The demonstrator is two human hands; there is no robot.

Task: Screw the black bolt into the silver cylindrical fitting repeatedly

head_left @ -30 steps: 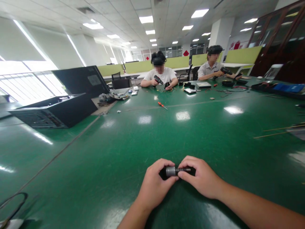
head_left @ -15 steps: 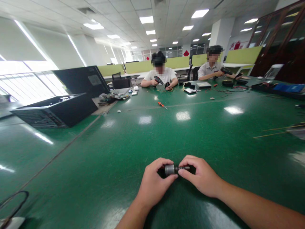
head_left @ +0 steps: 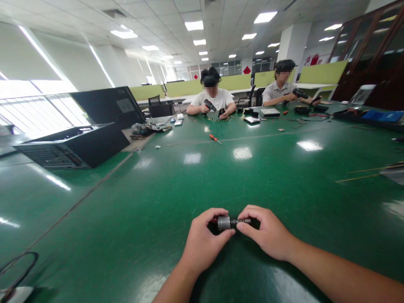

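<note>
Low in the middle, my left hand (head_left: 203,242) is closed around a grey metal cylinder with a thin dark shaft (head_left: 224,222), which looks like a drill's motor and gearbox. Thumb and fingers curl round the cylinder's left end, where a bit of red shows; that end is partly hidden. From the other side, my right hand (head_left: 268,231) pinches the shaft between thumb and fingertips. The tip of the shaft sticks out past the right fingertips. The part lies level, just over or on the green table (head_left: 176,185); I cannot tell which.
A black computer case (head_left: 104,147) stands at the left, circuit boards (head_left: 153,127) beside it. An orange screwdriver (head_left: 214,138) lies farther back. Across the table two people (head_left: 217,99) hold power drills. A tray (head_left: 362,115) sits at the right; a black cable (head_left: 23,269) lies front left.
The metal cylinder has shifted very slightly left with my left hand, and the right fingers sit a touch farther along the shaft. The rest looks the same.
</note>
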